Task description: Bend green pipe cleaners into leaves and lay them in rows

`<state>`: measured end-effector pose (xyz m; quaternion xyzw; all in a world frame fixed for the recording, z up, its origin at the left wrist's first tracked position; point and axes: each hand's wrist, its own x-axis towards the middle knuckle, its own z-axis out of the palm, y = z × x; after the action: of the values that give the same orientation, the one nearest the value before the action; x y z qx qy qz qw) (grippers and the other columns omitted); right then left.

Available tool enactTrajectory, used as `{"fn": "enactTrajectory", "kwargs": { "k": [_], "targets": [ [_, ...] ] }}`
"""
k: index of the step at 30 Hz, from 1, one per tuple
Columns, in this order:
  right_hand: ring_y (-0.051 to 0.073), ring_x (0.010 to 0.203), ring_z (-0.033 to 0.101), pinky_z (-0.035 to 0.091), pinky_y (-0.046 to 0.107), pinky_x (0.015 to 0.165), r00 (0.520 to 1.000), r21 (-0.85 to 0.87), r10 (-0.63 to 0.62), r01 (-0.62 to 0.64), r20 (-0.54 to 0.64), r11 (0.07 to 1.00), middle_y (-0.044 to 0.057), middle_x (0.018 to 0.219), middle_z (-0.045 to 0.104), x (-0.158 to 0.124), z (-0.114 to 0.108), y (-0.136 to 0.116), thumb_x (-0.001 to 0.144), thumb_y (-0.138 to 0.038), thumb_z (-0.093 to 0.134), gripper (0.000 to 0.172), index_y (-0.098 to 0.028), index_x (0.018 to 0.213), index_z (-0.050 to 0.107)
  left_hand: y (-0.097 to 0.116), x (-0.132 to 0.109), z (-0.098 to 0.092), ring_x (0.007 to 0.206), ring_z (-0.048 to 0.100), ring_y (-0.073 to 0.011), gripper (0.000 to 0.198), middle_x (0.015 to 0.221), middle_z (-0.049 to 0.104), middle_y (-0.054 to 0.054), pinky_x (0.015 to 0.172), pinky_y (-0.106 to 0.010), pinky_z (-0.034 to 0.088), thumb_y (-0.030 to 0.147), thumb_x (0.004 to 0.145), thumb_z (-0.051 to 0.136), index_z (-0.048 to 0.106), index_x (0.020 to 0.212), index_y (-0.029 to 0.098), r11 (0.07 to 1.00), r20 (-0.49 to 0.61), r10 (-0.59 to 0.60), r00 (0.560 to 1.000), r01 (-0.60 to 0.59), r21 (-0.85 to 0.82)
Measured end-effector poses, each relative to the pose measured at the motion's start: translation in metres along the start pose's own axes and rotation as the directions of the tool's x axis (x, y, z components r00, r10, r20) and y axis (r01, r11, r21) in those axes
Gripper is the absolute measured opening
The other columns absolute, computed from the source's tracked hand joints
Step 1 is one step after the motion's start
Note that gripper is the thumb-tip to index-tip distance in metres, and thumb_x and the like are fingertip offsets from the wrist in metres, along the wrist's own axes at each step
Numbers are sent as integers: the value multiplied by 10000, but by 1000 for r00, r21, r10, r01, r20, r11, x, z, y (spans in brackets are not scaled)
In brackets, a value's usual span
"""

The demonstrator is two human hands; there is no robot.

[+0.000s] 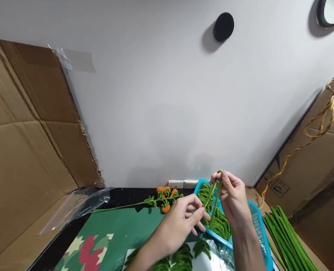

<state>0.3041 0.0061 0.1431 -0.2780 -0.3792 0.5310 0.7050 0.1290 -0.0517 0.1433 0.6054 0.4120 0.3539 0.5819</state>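
Head view: folded green pipe cleaner [215,194] pinched at its bend by right hand [233,197], lower ends gripped by left hand [180,222], above blue basket [257,222]. Risk: uneven pull, legs slipping, bend kinking off-centre, piece dropping among basket's pieces.

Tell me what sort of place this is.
Probably a small handcraft workstation: both hands bend a green pipe cleaner over a blue basket of bent ones, beside a finished orange-flower stem and straight green stems.
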Motion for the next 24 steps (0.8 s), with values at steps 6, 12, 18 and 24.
{"fn": "enactTrajectory", "kwargs": {
  "k": [6,12,18,24],
  "targets": [
    [143,709,653,558,267,680,998,17,-28,28,-51,999,46,813,750,-5,14,0,745,-514,934,361,-178,785,808,-3,-2,2,743,651,-158,374,900,648,-25,599,-236,497,574,998,579,596,1000,200,987,-106,72,992,-55,153],
    [164,740,674,587,303,677,996,32,-44,47,-81,998,87,961,785,-10,18,-5,746,-522,923,368,-176,813,819,-2,2,4,485,565,-107,490,774,710,-37,431,-192,372,697,974,540,458,973,214,996,52,61,997,-57,-70],
    [196,822,715,590,323,768,986,30,-100,105,-132,994,82,907,800,-6,15,-8,689,-522,957,373,-188,788,825,0,3,-4,385,407,-41,482,645,586,50,389,-161,269,653,932,660,530,932,188,994,-62,99,993,-102,-35],
    [211,829,709,559,323,803,965,-65,-206,198,-163,978,82,857,802,-3,12,-3,736,-557,917,382,-188,790,836,7,1,-15,365,397,-40,551,627,606,16,389,-179,253,690,875,709,630,844,146,994,-94,108,990,-105,37]
  ]
}}
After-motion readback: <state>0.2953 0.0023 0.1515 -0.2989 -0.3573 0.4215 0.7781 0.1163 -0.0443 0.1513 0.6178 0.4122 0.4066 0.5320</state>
